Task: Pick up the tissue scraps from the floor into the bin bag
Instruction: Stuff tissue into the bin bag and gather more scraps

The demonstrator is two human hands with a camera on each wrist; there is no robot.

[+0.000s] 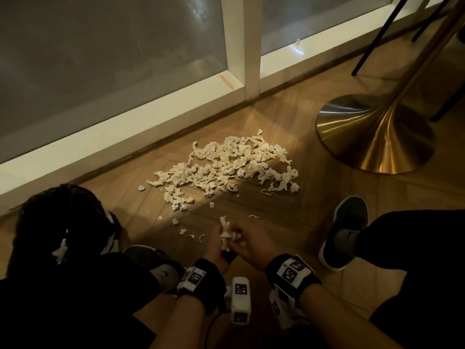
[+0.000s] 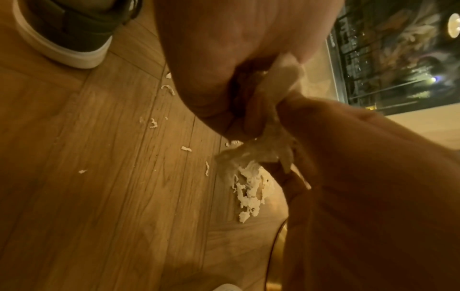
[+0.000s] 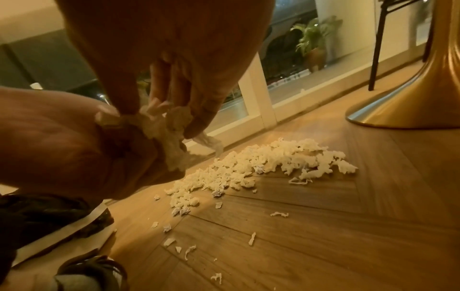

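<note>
A wide pile of cream tissue scraps (image 1: pixel 226 165) lies on the wooden floor; it also shows in the right wrist view as the pile (image 3: pixel 273 161). Loose small scraps (image 1: pixel 175 221) (image 2: pixel 186 148) dot the floor nearer me. My left hand (image 1: pixel 218 239) (image 2: pixel 224 82) and right hand (image 1: pixel 245 238) (image 3: pixel 169 94) meet just above the floor. Both curl their fingers round one crumpled tissue wad (image 1: pixel 227 234) (image 2: pixel 268 141) (image 3: pixel 171 128). The black bin bag (image 1: pixel 57 222) (image 3: pixel 37 216) sits to the left of my hands, and I cannot see its opening.
A gold flared table base (image 1: pixel 377 132) stands right of the pile, with dark chair legs (image 1: pixel 377 39) behind it. A white window frame (image 1: pixel 125 137) runs along the far side of the floor. My shoes (image 1: pixel 344 233) (image 1: pixel 161 263) flank the hands.
</note>
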